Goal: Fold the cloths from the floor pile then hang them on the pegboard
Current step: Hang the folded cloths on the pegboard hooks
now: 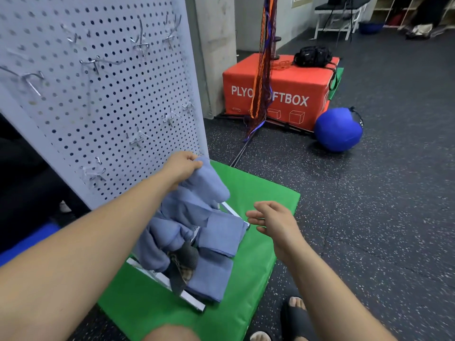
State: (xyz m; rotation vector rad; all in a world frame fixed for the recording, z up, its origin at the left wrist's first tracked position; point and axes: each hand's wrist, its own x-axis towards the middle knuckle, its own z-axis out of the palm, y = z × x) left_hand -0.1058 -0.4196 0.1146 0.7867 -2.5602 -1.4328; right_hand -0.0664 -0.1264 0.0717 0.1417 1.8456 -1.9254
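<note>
Hanging step, I'd say | left hand [182, 168] is pinching the top of a soft blue-grey cloth [204, 187] at the white perforated pegboard's [110, 94] lower right edge | right hand [273, 220] is hovering, fingers loose, empty | likely best: free hand steadying the fold while seating it over a wire hook [136, 142]

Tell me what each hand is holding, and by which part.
The left hand pinches a blue cloth by its top end, beside the pegboard. The right hand holds nothing, fingers loosely open.
</note>
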